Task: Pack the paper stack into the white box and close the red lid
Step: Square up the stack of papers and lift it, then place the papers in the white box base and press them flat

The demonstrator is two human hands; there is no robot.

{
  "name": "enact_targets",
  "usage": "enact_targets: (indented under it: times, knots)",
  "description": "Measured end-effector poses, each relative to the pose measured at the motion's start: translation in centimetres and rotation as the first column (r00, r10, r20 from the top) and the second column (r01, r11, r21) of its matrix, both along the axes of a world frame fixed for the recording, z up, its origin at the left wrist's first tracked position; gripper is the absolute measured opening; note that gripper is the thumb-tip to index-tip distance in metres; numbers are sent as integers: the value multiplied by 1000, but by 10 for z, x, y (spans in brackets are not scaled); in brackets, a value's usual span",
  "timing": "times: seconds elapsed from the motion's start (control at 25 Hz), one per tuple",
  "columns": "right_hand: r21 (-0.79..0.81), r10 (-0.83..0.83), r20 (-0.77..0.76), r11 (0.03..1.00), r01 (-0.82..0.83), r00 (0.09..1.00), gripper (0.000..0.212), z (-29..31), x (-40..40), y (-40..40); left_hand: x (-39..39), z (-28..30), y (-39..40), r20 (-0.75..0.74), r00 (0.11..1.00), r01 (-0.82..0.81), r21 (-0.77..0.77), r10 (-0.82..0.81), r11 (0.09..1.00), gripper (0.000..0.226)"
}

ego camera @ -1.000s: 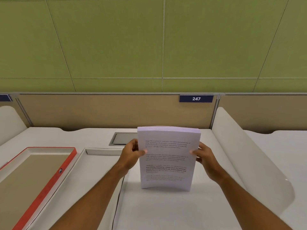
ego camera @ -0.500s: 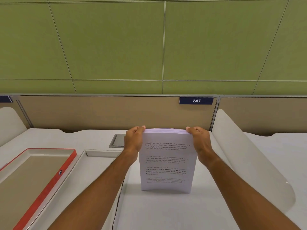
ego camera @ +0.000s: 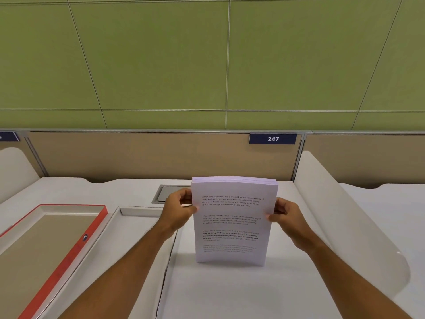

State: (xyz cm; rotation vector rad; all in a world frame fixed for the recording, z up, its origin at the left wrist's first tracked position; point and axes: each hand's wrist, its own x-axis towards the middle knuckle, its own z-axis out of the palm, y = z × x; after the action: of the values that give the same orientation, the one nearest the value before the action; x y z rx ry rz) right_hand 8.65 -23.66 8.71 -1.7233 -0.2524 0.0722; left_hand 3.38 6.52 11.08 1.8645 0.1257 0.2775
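Observation:
A thick paper stack with printed text stands upright on its bottom edge on the white desk, facing me. My left hand grips its left side and my right hand grips its right side, both about halfway up. The white box lies open and shallow to the left of the stack, partly under my left forearm. Further left, the red lid lies upside down, showing its brown inside and red rim.
A curved white divider rises on the right of the desk. A grey cable hatch sits in the desk behind my left hand. A tan partition with a blue "247" plate backs the desk.
My hands slid from the stack's top corners down to its sides. The stack stays upright on the desk at the same spot.

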Motion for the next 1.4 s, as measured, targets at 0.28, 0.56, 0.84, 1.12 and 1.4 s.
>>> enact_targets:
  times: [0.28, 0.56, 0.84, 1.12, 1.4]
  knots:
    - [-131, -28, 41, 991, 33, 999, 26, -4, -4, 1, 0, -13, 0, -22, 1000, -16, 204, 21, 979, 24]
    - [-202, -56, -21, 978, 51, 998, 17, -33, -13, -2, -12, -39, -5, -108, 992, -51, 106, 62, 993, 22]
    - [-118, 4, -19, 993, -7, 1000, 10, 3, -13, 2, -24, -14, 7, -86, 994, -68, -30, 65, 997, 20]
    - [-18, 118, -78, 993, -120, 990, 18, 31, -19, 45, -57, 15, 46, -81, 986, -159, -200, 146, 967, 18]
    - [-4, 104, -180, 994, -106, 978, 12, 32, -33, 140, -73, 10, 134, -147, 964, -254, -240, 223, 937, 29]
